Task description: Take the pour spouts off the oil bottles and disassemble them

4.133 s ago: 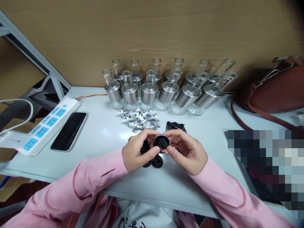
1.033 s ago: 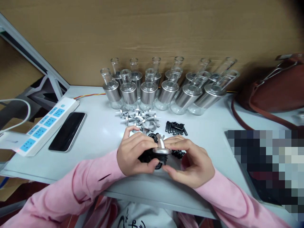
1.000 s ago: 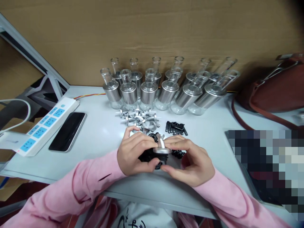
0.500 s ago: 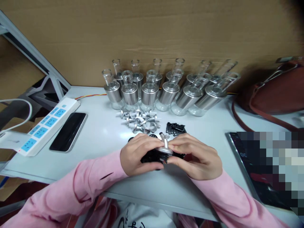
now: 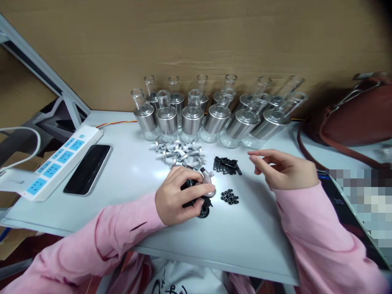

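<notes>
My left hand (image 5: pixel 182 196) grips a silver spout (image 5: pixel 207 182) with a black tip between thumb and fingers; black round parts (image 5: pixel 203 211) show under and behind it. My right hand (image 5: pixel 284 168) is raised at the right, its fingers apart from the thumb and nothing visible in it. Between the hands lie a pile of slim black pieces (image 5: pixel 227 165) and a cluster of small black rings (image 5: pixel 229 197). Beyond my left hand is a heap of silver spouts (image 5: pixel 180 154).
Glass bottles with steel sleeves (image 5: pixel 192 118) stand in two rows at the back. A phone (image 5: pixel 88 170) and a power strip (image 5: pixel 61 163) lie left. A brown bag (image 5: pixel 358 114) and a dark-screened device (image 5: pixel 339 204) are at the right.
My right hand has let go of the spout and moved right and away from me, uncovering the small black rings. My left hand keeps the spout, now tilted differently and slightly further left.
</notes>
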The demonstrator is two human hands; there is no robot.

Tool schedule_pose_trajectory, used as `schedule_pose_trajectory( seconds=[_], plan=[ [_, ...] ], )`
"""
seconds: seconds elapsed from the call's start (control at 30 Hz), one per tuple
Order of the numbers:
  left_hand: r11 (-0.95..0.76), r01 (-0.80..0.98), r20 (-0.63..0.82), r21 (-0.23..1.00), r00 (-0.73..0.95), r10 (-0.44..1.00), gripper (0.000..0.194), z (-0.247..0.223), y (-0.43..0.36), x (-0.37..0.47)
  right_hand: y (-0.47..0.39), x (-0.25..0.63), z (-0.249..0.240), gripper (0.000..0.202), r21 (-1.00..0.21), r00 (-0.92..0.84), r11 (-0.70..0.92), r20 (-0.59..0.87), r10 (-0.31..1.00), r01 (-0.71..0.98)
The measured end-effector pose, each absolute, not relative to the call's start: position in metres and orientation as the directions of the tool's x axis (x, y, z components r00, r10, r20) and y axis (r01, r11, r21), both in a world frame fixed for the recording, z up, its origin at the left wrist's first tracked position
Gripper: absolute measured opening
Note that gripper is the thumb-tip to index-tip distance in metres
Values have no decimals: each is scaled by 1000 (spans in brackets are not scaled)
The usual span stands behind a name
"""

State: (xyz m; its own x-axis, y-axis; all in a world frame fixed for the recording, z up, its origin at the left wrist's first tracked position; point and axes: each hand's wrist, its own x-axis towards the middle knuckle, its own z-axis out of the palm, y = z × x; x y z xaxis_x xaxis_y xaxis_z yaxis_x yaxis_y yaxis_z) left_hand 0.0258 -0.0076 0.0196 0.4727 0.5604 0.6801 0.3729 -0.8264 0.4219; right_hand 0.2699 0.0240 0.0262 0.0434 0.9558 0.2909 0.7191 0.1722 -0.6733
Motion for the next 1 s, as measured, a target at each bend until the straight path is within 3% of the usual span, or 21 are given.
schedule_pose_trajectory(
  seconds=[0.13,0.23,0.47,0.8,1.0],
  plan=[
    [-803,362,653,474,466,596,34,20,-10,26,33,275,12,18,-441,27,143,357,934,886],
    [-794,351,641,496,469,607,35,20,-11,26,32,271,4,20,-389,-19,167,358,934,906],
    [-783,346,638,517,454,622,36,19,-11,26,30,273,0,15,-409,-24,128,250,968,904],
    [-771,299,622,563,461,633,38,19,-13,27,28,267,0,11,-381,-32,149,297,954,912],
    [-765,282,620,579,458,637,34,17,-12,27,27,262,14,5,-529,15,100,209,978,843]
  ],
)
